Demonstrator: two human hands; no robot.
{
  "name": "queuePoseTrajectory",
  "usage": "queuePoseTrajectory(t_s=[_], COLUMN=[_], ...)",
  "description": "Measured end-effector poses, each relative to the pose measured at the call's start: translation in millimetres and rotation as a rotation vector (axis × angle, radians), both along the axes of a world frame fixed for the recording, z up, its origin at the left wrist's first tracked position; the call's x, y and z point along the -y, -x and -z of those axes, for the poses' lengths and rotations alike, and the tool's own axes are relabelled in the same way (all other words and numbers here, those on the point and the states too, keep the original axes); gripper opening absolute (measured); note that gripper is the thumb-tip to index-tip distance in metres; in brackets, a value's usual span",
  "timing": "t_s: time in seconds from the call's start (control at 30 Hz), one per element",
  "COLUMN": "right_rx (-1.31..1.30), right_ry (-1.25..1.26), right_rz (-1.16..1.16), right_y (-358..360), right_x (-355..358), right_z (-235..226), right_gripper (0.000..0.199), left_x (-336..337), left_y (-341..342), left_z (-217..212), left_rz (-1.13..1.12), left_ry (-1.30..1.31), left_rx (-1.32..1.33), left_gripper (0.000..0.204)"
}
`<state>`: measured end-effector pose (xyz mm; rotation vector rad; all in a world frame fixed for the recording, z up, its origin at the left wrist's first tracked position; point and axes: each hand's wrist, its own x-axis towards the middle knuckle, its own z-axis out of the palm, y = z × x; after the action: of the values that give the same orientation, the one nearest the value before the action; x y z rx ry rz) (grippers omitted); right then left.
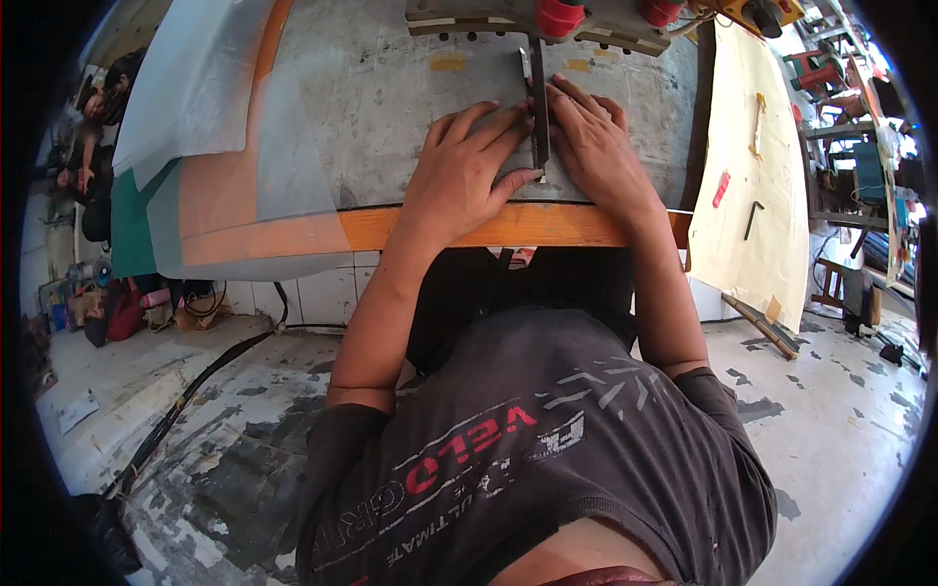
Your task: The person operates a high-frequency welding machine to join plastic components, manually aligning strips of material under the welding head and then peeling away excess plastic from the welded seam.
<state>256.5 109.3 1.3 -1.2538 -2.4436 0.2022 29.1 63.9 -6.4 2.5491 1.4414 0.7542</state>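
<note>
A narrow dark metal bar runs from beneath the machine head towards the near edge of the grey metal tabletop. My left hand lies on the tabletop left of the bar, fingers stretched towards it and thumb tip by its near end. On the other side my right hand rests with its fingers extended forward, close alongside the bar; its thumb is mostly hidden. A thin shiny metal strip stands just left of the bar's far part. Whether anything small lies under my fingertips is hidden.
The machine head with red knobs spans the far edge. Wood edges the table's front. Translucent sheets cover its left. At right, a cream board carries a hex key and a small red item.
</note>
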Motion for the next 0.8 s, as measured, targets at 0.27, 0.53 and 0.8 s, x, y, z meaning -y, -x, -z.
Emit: queuePoseTrajectory(t_s=[0.27, 0.53, 0.8], right_rx=[0.064, 0.009, -0.124], right_ry=[-0.096, -0.116, -0.067], right_rz=[0.038, 0.077, 0.062], right_y=[2, 3, -3], right_x=[-1, 0, 0], right_z=[9, 10, 11], right_gripper=[0.047, 0.049, 0.040], left_x=[2, 2, 1], left_y=[-2, -5, -4], left_z=[-1, -5, -2], left_rz=[-0.006, -0.017, -0.019], left_ry=[-0.017, -0.003, -0.019], left_rx=[-0.022, -0.037, -0.050], left_gripper=[0.050, 0.045, 0.039])
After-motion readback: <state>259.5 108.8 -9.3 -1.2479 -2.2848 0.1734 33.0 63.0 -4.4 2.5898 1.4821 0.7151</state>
